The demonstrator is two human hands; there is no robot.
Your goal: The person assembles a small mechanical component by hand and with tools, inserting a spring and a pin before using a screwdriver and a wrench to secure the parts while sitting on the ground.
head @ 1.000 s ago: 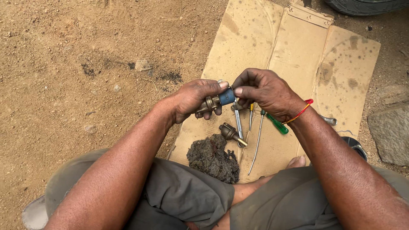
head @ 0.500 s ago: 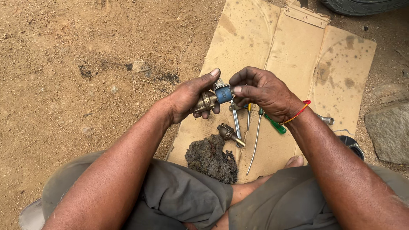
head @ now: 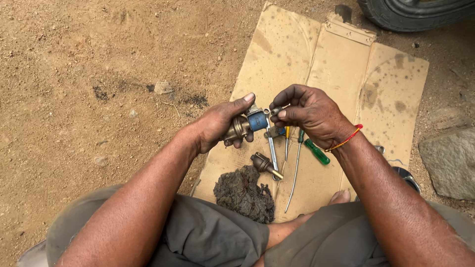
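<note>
A small brass fitting with a blue cylindrical middle section [head: 247,123] is held in the air above the left edge of a flattened, stained sheet of brown cardboard [head: 341,64], roughly level with the sheet's middle. The left hand [head: 220,126] grasps it from the brass end, thumb stretched along the top and fingers curled beneath. The right hand [head: 309,113] meets it from the other side, its thumb and forefinger pinched on a small metal piece at the fitting's blue end; what exactly that piece is cannot be told. A red thread bracelet [head: 346,138] circles the right wrist. Directly below the hands, on the cardboard, lie a steel spanner [head: 272,151], a yellow-handled screwdriver [head: 287,141] and a green-handled screwdriver with a long thin shaft [head: 311,151], close together and nearly parallel. Just nearer the person sits a second brass fitting with a short stem [head: 264,164], and beside it a dark, greasy crumpled rag [head: 245,193] at the cardboard's near edge, touching the grey trousers [head: 208,232]. The far half of the cardboard lies bare. To the left spreads sandy brown ground [head: 74,74]. A grey stone [head: 448,160] sits off the right edge, and a black tyre [head: 415,12] borders the top right corner.
</note>
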